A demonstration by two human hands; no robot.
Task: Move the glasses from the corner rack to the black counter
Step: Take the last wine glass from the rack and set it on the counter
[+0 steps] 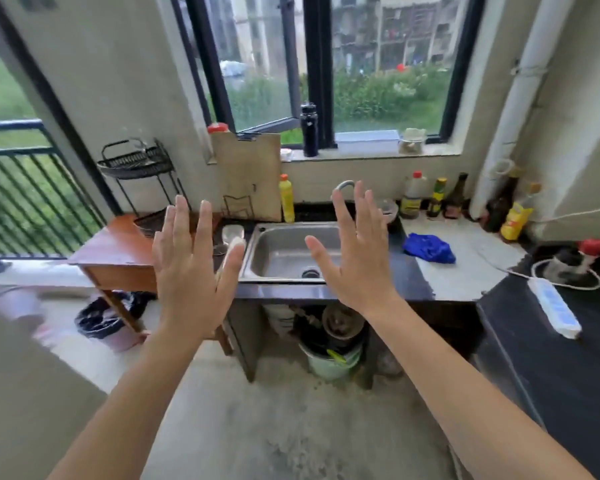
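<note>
Both my hands are raised in front of me, palms away, fingers spread and holding nothing. My left hand (191, 265) hangs before the wooden side table, my right hand (355, 247) before the steel sink. The black wire corner rack (136, 164) stands in the back left corner on the table, with something glassy on its upper shelf, too blurred to tell. A clear glass (232, 233) stands on the black counter (413, 275) just left of the sink, partly behind my left thumb.
A steel sink (291, 251) sits mid-counter, with a cutting board (246, 174) and yellow bottle (287, 199) behind it. Sauce bottles (437, 199), a blue cloth (428, 249) and a power strip (555, 306) lie to the right. Buckets stand under the sink.
</note>
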